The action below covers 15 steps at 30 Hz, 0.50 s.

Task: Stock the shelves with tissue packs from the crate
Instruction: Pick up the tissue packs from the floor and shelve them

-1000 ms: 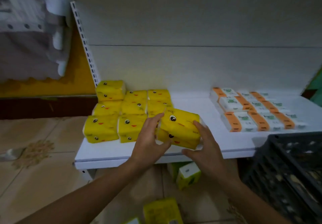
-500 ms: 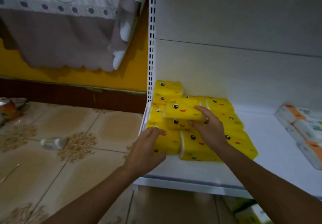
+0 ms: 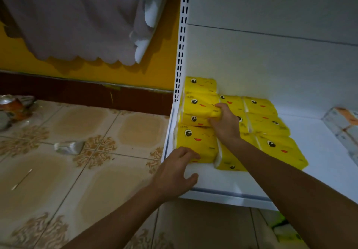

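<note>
Right hand [image 3: 224, 125] gripping pack [image 3: 200, 107], second layer, far left of shelf [image 3: 238, 183]. Left hand [image 3: 174, 171] relaxed, fingers steadying near pack [image 3: 195, 142]. Advised: seat squarely, edges flush, before release.

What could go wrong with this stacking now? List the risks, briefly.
1. The upper yellow plastic-wrapped tissue pack gripped by the right hand sits on a second layer at the left edge of the white metal shelf; it may slip off onto the tiled floor.
2. The left hand touches the front yellow pack; a push may skew the row.
</note>
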Each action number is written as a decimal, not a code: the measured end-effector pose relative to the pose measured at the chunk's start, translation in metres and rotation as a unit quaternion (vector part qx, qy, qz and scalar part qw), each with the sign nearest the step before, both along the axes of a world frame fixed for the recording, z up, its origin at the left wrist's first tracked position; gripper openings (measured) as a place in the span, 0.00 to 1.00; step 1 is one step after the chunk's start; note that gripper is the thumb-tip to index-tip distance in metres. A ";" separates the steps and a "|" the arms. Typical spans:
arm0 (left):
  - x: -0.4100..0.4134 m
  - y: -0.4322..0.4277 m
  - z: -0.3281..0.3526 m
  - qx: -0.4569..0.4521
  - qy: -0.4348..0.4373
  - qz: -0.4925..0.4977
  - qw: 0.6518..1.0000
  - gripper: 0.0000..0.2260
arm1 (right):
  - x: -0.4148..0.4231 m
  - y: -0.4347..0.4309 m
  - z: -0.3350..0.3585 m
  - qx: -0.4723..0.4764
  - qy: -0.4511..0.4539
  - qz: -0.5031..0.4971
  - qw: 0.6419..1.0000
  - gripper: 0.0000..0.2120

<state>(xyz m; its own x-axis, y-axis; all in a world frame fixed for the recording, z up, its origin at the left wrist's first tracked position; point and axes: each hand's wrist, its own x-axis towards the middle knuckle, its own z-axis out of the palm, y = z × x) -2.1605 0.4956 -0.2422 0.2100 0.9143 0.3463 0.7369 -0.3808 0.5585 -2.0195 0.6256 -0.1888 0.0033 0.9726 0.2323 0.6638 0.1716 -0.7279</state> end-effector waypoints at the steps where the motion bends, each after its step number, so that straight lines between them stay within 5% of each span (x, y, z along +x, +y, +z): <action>1: 0.000 -0.002 -0.003 -0.014 0.009 -0.006 1.000 0.22 | -0.002 0.001 0.001 -0.007 -0.008 0.001 1.000 0.22; 8: 0.025 -0.006 -0.011 -0.008 0.021 -0.075 0.997 0.20 | 0.020 -0.005 0.018 -0.026 -0.032 0.071 0.997 0.35; 15: 0.106 -0.004 -0.034 -0.032 -0.006 -0.194 0.980 0.16 | 0.148 -0.067 0.012 0.074 -0.067 -0.029 0.995 0.20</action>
